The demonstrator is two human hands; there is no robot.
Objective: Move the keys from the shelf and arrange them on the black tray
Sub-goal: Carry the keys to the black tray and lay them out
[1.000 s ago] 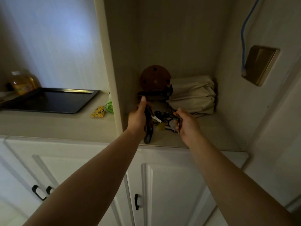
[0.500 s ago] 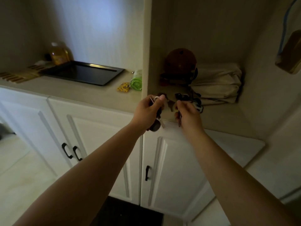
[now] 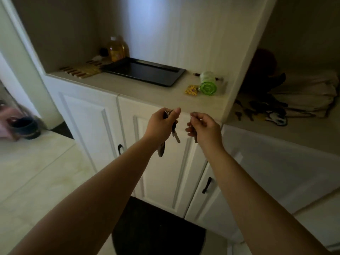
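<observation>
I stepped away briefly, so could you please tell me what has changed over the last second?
Both hands have pulled out of the shelf nook and now hang in front of the cabinet doors. The left hand carries a key bunch; the right hand pinches a single key. The view has swung left toward the tray, which is bare. Other keys lie on the shelf as before.
</observation>
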